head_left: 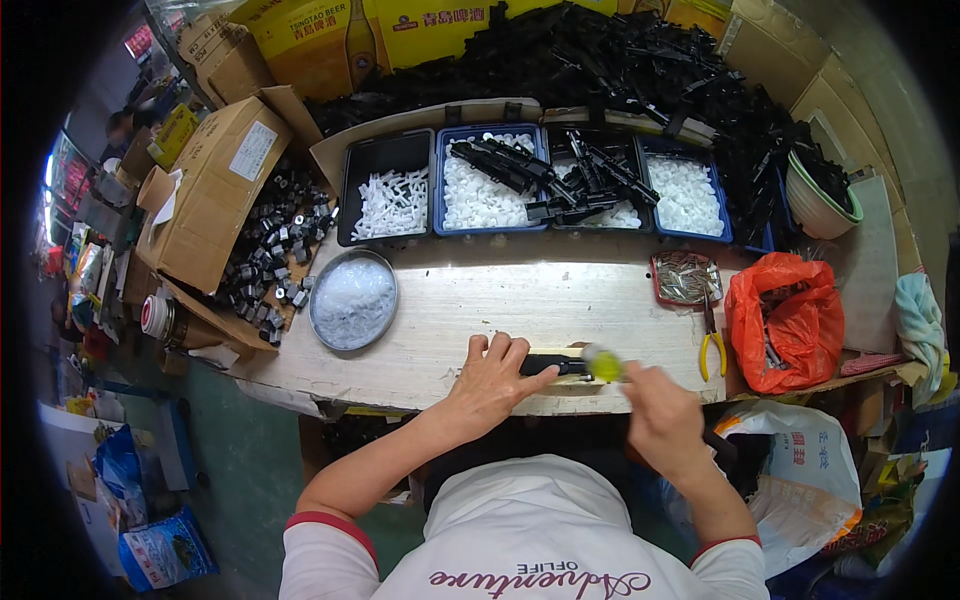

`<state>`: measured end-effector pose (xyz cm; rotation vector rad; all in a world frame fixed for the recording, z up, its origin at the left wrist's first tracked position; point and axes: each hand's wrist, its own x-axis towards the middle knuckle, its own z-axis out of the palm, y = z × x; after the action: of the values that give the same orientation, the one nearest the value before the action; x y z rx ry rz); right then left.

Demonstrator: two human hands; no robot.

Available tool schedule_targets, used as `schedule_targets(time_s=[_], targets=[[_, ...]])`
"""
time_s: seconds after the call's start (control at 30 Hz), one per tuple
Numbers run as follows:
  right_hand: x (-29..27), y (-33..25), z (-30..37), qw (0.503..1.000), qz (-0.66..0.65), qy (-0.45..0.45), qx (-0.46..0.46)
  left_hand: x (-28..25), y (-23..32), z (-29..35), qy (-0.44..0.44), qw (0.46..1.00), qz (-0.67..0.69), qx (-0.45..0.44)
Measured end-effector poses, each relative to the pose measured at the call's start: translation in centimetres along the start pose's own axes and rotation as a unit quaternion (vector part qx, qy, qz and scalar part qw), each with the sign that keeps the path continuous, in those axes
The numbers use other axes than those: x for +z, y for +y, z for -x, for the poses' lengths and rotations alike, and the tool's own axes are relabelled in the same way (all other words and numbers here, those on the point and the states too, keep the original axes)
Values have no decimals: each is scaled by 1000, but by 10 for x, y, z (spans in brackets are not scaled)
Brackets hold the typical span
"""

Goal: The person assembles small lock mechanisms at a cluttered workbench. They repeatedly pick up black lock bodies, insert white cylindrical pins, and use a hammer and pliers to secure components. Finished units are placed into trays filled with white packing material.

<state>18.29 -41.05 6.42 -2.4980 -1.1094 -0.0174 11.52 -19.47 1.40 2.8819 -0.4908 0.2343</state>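
Observation:
At the front edge of the bench, my left hand (492, 384) presses a long black plastic part (545, 364) down with thumb and fingers. My right hand (662, 418) is closed round the handle of a mallet, just to the right of the part. The mallet's yellow-green head (604, 364) is smeared by motion and hangs over the part's right end; whether they touch, I cannot tell. A pale strip shows beneath and behind the part.
Bins of white plastic pieces (392, 205) stand behind, black parts (600, 180) lying across two. A round dish (354, 300) and a carton (215, 190) of dark pieces lie left. Right are a red tray of small metal pins (686, 277), yellow-handled pliers (712, 352) and a red bag (785, 330).

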Motion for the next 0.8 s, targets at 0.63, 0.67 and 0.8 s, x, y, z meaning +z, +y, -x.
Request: schedule_targets(time_s=[0.63,0.67,0.8], targets=[[3,-9,-20,994,-48,72,-65,0,-5,-4,63,969,200,-129],[2,-14,-23,991,-55,97,-72,1,-4,-3,73,968,203,-129],[30,-15,-43,997,43,-51,-33,7,-2,3,104,958,223,-150]])
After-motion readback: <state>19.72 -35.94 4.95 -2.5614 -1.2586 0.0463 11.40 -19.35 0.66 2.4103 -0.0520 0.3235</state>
